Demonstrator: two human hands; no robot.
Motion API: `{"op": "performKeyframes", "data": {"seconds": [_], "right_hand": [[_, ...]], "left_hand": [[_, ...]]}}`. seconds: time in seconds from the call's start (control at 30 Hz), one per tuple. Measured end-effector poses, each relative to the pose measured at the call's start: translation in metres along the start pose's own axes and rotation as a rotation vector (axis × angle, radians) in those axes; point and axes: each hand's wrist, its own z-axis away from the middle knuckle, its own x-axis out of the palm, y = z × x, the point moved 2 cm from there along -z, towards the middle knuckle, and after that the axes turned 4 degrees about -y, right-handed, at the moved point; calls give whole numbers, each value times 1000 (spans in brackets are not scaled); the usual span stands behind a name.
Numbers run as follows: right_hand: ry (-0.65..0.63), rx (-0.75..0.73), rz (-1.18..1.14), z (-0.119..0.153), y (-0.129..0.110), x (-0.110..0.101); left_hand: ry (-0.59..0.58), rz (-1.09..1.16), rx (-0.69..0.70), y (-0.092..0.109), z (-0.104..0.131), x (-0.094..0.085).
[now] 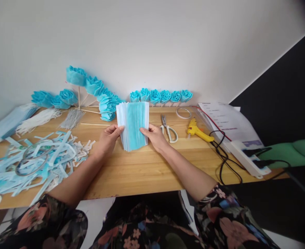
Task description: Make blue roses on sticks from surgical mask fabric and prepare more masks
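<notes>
Floral sleeves nearest, forearms reaching over wooden table (147, 176). Left hand (106, 140) and right hand (155, 137) both clamped on stack of blue face masks (133, 126), held upright just above table centre, one hand per side edge. Best to keep edges flush, grip even on both sides, thumbs in front. Cut scraps (30, 162) lying left; scissors (168, 128) and glue gun (199, 132) right. Finished blue roses (161, 95) along wall behind.

Upright stack of blue pleated masks (133, 125) — lower edge on the wooden table (147, 169)
</notes>
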Motion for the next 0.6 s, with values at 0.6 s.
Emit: {"op": "performKeyframes", "data": {"seconds": [0.6], "right_hand": [[-26,73,-118,-2,6,0]], "left_hand": [[-51,-77,153,2,-1,0]]}}
